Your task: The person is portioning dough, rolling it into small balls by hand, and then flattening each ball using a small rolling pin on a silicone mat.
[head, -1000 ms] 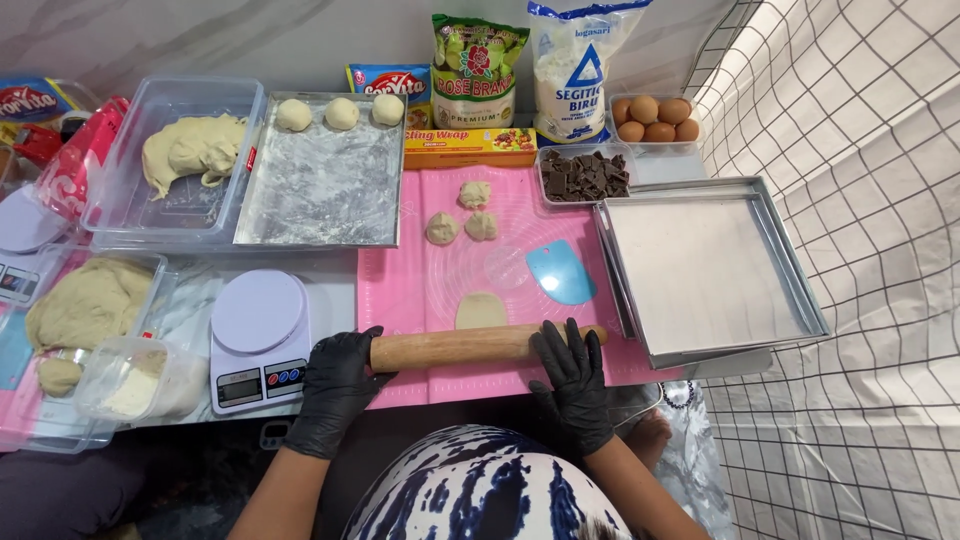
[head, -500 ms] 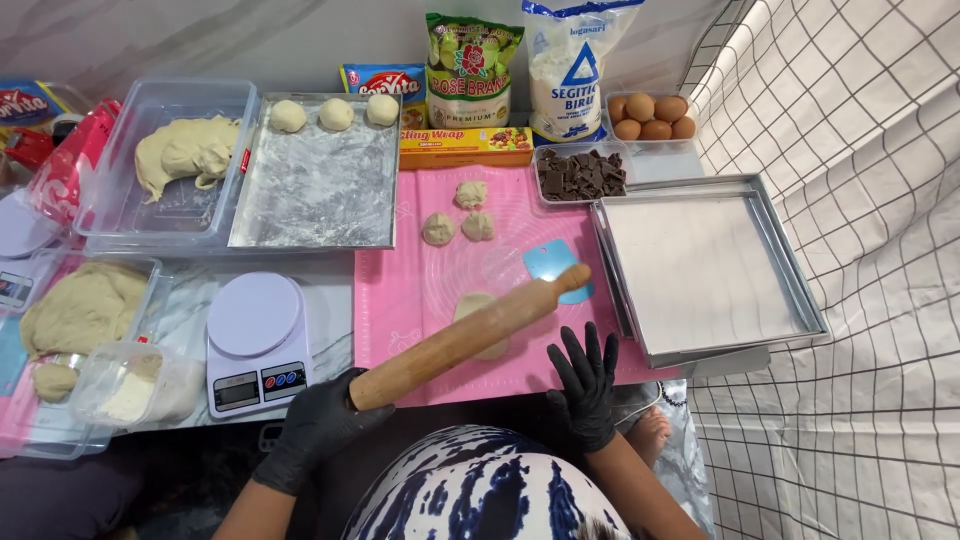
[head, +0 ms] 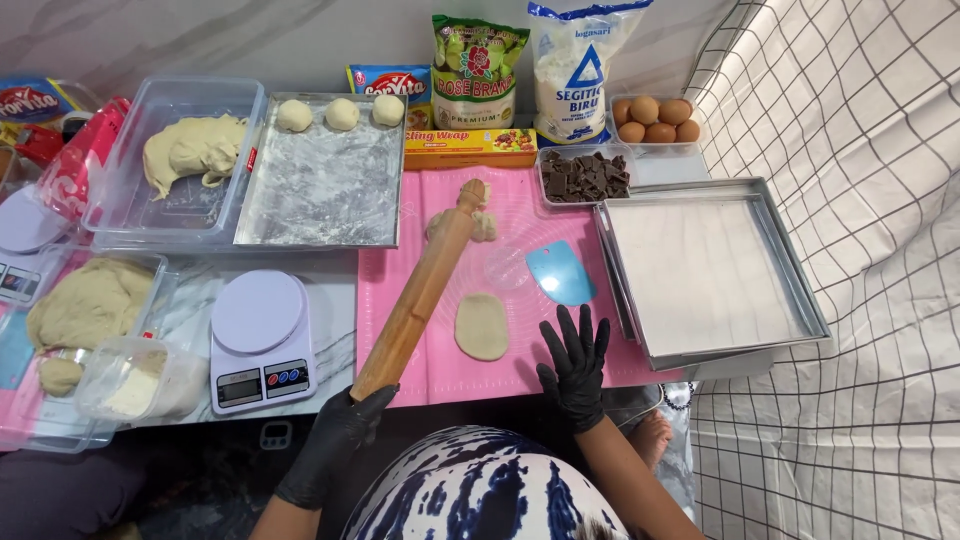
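The left hand (head: 335, 435), in a black glove, grips the near end of a wooden rolling pin (head: 420, 290), which slants up across the pink mat (head: 520, 200) — its far end over a few small dough lumps (head: 484, 226). The right hand (head: 575, 365) lies flat and open on the mat, holding nothing, just beside a flattened oval of dough (head: 482, 326). A blue scraper (head: 560, 272) sits near those fingers; a square metal tray (head: 710, 265) crowds the mat's right edge — a kitchen scale (head: 260, 335) stands to the left.
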